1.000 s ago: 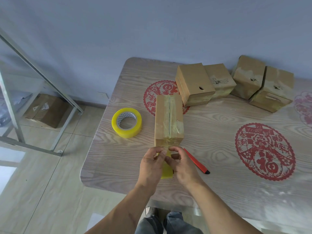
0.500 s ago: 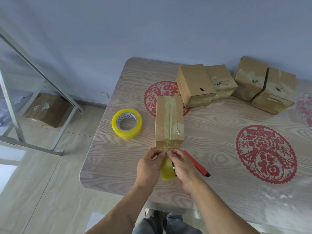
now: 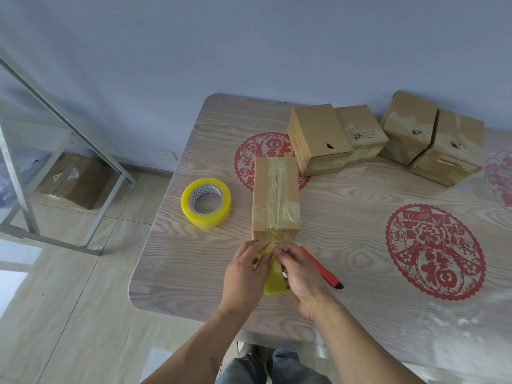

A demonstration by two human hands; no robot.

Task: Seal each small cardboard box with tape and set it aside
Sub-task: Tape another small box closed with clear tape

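Left hand [image 3: 245, 273] and right hand [image 3: 300, 275] both pinch yellow tape [image 3: 274, 278] at near end of box [image 3: 275, 198]; cutter [image 3: 321, 268] just right.

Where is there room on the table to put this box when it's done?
Bare wood lies between the box being taped and the big red paper-cut, below the four sealed boxes. The far edge is crowded. The tape roll takes up the left; the red cutter lies near the right hand.
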